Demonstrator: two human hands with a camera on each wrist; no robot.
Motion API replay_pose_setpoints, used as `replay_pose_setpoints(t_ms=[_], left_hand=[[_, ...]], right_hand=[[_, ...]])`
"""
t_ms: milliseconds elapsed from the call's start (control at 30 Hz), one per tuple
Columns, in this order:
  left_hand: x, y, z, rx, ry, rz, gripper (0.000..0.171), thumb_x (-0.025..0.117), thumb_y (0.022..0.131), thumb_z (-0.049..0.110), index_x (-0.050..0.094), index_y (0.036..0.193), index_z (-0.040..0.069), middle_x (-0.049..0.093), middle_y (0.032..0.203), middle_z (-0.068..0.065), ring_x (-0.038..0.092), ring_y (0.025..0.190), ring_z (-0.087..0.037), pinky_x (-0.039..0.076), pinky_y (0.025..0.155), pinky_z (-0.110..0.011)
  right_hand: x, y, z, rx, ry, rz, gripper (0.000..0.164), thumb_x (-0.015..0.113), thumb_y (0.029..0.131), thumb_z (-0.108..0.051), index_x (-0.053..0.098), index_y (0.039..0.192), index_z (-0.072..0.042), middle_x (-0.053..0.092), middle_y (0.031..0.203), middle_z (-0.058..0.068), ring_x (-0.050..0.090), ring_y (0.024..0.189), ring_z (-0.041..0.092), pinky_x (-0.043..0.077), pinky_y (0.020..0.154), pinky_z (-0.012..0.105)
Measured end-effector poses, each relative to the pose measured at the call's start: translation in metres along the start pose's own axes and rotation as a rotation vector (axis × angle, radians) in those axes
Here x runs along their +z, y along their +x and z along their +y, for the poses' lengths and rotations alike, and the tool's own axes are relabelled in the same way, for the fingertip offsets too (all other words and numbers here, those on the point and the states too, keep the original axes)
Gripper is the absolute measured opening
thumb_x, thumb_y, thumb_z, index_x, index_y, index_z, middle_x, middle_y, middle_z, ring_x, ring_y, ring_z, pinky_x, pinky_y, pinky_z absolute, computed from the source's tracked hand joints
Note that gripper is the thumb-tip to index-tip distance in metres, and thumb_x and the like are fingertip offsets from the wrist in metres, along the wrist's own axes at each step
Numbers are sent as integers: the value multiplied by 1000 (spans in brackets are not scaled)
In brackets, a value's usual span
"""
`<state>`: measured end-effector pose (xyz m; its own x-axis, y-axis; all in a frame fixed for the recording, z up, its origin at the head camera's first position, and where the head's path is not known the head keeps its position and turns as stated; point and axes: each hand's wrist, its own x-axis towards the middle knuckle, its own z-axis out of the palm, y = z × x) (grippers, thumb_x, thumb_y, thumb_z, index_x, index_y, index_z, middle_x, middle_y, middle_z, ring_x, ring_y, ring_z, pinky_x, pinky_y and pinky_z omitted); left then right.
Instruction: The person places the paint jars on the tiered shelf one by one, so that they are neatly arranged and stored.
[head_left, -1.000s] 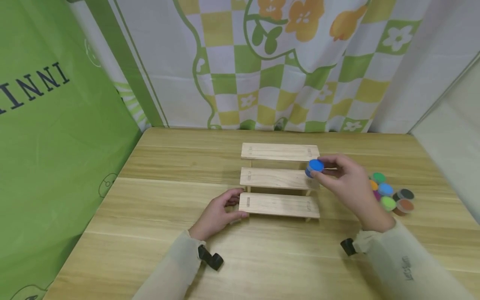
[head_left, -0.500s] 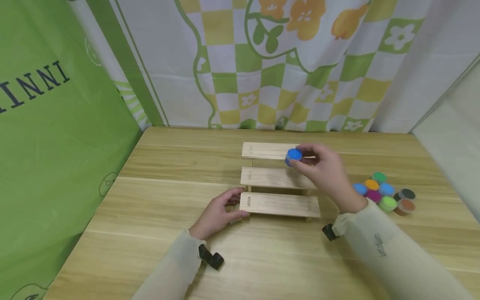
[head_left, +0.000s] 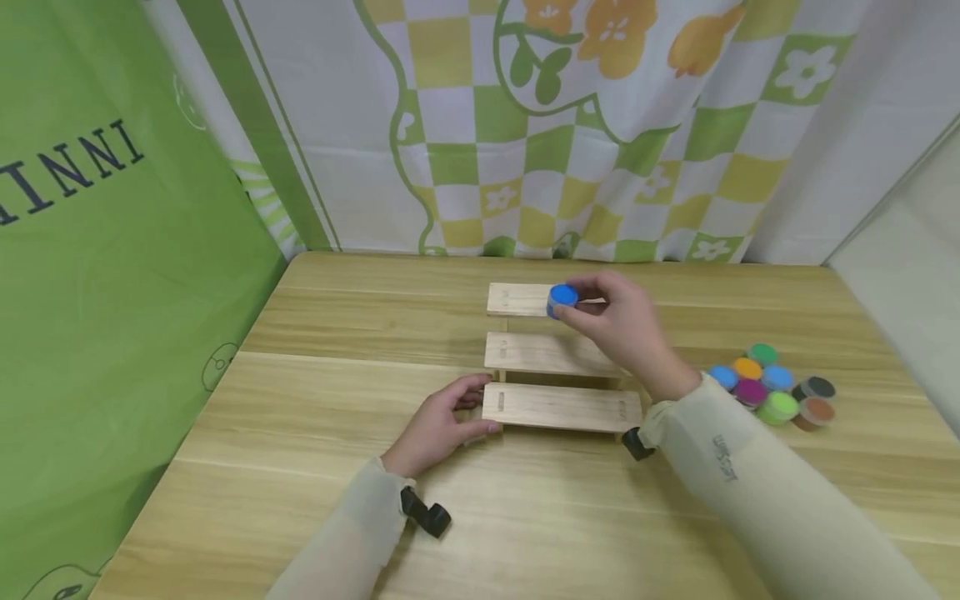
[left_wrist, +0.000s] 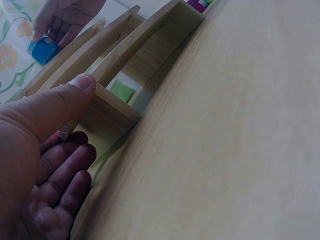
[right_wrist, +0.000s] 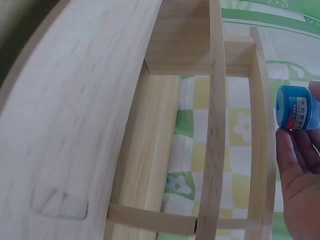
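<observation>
A three-tier wooden step rack stands mid-table, its tiers rising toward the back. My left hand grips the left end of the lowest tier. In the left wrist view its thumb lies against the board's edge, with the other fingers curled beneath. Over the top tier, my right hand pinches a small blue paint jar between thumb and fingers. The right wrist view shows the jar's printed label; the jar overlaps the area just beyond the top tier's edge there. The top tier's right part is hidden behind the right hand.
Right of the rack, several lidded paint jars cluster on the wooden table, in green, orange, blue, purple, black and brown. A checked floral curtain hangs behind the table, and a green cloth hangs at the left.
My right hand has carried the blue paint jar leftward and back, from the middle tier's right end to over the top tier. The left hand stays at the lowest tier.
</observation>
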<state>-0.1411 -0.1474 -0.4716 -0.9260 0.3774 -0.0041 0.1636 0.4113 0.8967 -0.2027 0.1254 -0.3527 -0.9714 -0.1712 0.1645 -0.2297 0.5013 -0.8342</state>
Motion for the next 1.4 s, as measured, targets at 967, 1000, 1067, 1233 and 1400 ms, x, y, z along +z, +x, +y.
replay_pose_setpoints(t_ms=[967, 1000, 1067, 1233, 1400], left_hand=[[2, 3, -5, 11, -8, 2, 70, 83, 83, 38, 53, 144, 20, 63, 128, -1, 60, 117, -19, 49, 101, -39], [2, 3, -6, 11, -7, 2, 70, 83, 83, 38, 53, 144, 20, 63, 128, -1, 60, 117, -19, 49, 101, -38], [2, 3, -6, 12, -7, 3, 70, 83, 83, 38, 53, 144, 20, 63, 128, -1, 60, 117, -19, 49, 101, -39], [2, 3, -7, 8, -15, 3, 70, 82, 83, 40, 53, 144, 21, 63, 129, -1, 60, 117, -20, 49, 101, -40], [2, 3, -8, 9, -8, 1, 70, 82, 83, 39, 53, 144, 21, 63, 130, 0, 60, 117, -19, 49, 101, -40]], right_hand=[[46, 38, -23, -1, 34, -34, 43, 78, 90, -23, 64, 126, -4, 61, 120, 8, 65, 106, 22, 56, 90, 32], [46, 38, -23, 2, 34, -37, 43, 78, 90, -23, 64, 127, -4, 61, 120, 7, 65, 106, 22, 56, 90, 32], [47, 39, -24, 7, 31, -42, 44, 78, 91, -24, 64, 128, -5, 61, 121, 6, 65, 106, 21, 56, 89, 32], [48, 40, -24, 18, 41, -55, 45, 77, 91, -25, 63, 130, -7, 61, 122, 5, 65, 107, 20, 56, 89, 32], [49, 41, -22, 30, 35, -67, 45, 77, 91, -25, 63, 130, -7, 61, 123, 5, 64, 109, 20, 56, 89, 32]])
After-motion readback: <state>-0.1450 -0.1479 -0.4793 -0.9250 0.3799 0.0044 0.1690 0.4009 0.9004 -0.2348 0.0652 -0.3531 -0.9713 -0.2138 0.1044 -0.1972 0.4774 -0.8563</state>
